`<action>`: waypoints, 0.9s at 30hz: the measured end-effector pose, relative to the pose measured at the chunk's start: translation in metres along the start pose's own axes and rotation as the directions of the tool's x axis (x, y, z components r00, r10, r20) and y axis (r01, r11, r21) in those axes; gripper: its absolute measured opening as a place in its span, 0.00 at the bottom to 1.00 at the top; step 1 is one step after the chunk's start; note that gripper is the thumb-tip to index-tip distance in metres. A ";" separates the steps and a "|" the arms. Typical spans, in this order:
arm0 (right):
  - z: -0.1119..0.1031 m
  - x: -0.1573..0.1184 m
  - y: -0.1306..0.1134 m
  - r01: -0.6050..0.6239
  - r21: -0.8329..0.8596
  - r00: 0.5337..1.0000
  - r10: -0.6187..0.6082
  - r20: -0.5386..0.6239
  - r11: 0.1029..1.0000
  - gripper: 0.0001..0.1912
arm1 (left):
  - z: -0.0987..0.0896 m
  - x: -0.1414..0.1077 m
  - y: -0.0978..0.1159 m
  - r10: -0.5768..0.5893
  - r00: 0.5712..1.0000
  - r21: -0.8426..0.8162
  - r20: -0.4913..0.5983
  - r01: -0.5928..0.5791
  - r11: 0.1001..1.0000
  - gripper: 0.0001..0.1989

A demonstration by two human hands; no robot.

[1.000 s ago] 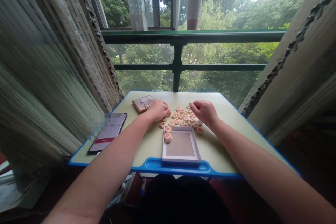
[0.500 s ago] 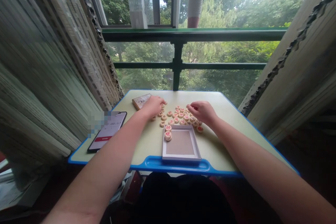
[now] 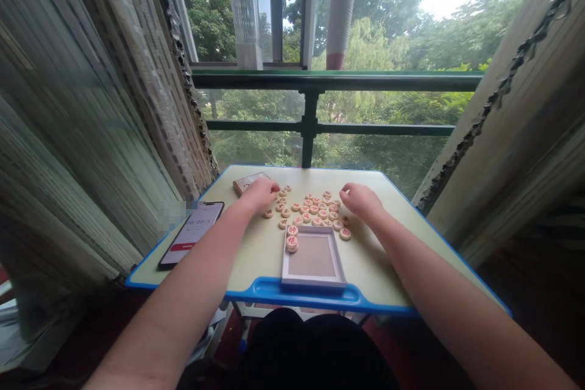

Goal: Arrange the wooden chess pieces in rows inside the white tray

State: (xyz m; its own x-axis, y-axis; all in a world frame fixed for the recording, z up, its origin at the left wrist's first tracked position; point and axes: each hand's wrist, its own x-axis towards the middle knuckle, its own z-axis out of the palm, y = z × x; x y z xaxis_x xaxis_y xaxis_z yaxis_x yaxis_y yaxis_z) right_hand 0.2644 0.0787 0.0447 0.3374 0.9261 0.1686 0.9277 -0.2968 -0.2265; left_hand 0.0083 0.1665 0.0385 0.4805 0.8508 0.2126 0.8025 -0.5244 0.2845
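Two pale patterned curtains [image 3: 82, 103] flank a dark green metal railing [image 3: 388, 81]. Before it stands a cream tabletop with a blue rim [image 3: 370, 268]. On that lie a shallow white cardboard tray [image 3: 313, 259], a black-edged smartphone [image 3: 194, 231] whose timer reads "00:00:5", its last digit unclear, above an illegible red button, and a flat brown-edged box [image 3: 247, 183] with blurred printing. The left hand [image 3: 260, 194], fingers curled, partly covers the box, pieces just beyond its fingertips; the right hand [image 3: 360, 200] is loosely clenched just right of the main cluster. Whether either grips anything, I cannot tell. Round wooden xiangqi pieces [image 3: 312, 209] with red or dark characters lie between the hands; in the tray's far-left corner, one reads 帥.
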 end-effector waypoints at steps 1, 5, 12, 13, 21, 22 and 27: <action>-0.003 0.002 0.004 -0.092 -0.038 0.994 0.093 0.048 0.995 0.16 | 0.003 -0.001 0.005 0.063 0.998 0.005 0.020 -0.064 0.998 0.13; -0.013 0.006 0.014 -0.244 -0.024 0.908 0.237 0.346 0.970 0.14 | 0.014 -0.007 0.017 0.193 0.977 0.059 0.091 -0.199 0.978 0.15; -0.024 -0.010 0.004 -0.061 0.067 0.886 0.023 0.464 0.996 0.16 | 0.022 -0.013 0.031 0.278 0.960 0.016 -0.033 -0.278 0.961 0.16; -0.023 -0.012 0.001 0.015 0.049 0.906 -0.034 0.422 0.999 0.17 | 0.023 -0.013 0.034 0.320 0.946 -0.011 -0.050 -0.320 0.947 0.16; -0.005 -0.012 -0.008 0.239 -0.076 0.953 -0.219 0.210 0.968 0.13 | 0.022 -0.013 0.041 0.475 0.878 -0.113 0.058 -0.467 0.877 0.16; -0.002 -0.012 -0.009 0.263 -0.061 0.952 -0.248 0.178 0.963 0.13 | 0.021 -0.013 0.040 0.468 0.882 -0.103 0.054 -0.461 0.881 0.15; 0.004 -0.016 -0.015 0.434 0.035 0.892 -0.435 0.120 0.900 0.12 | 0.022 -0.014 0.038 0.458 0.889 -0.074 0.024 -0.455 0.887 0.13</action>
State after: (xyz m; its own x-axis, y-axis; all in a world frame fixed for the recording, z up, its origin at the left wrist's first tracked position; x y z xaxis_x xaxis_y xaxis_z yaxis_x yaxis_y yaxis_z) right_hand 0.2445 0.0695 0.0413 -0.1216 0.9835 0.1336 0.9760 0.1430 -0.1644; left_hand 0.0401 0.1357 0.0258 0.8032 0.5167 0.2964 0.4673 -0.8552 0.2244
